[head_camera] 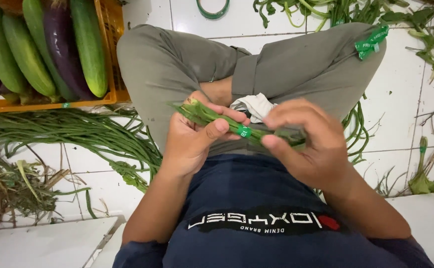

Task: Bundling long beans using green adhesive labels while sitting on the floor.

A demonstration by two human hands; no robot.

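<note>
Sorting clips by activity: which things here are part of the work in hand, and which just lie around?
In hand:
- bundle of long green beans, held by left hand and right hand
- green tape band around it

Lying about:
- orange plastic crate of cucumbers and aubergines
- green tape roll
- loose beans on floor

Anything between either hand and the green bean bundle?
Nothing visible. The left hand and right hand both already grip the taped bundle of long green beans directly, above the grey-trousered lap. The right hand's fingers cover its far end.
</note>
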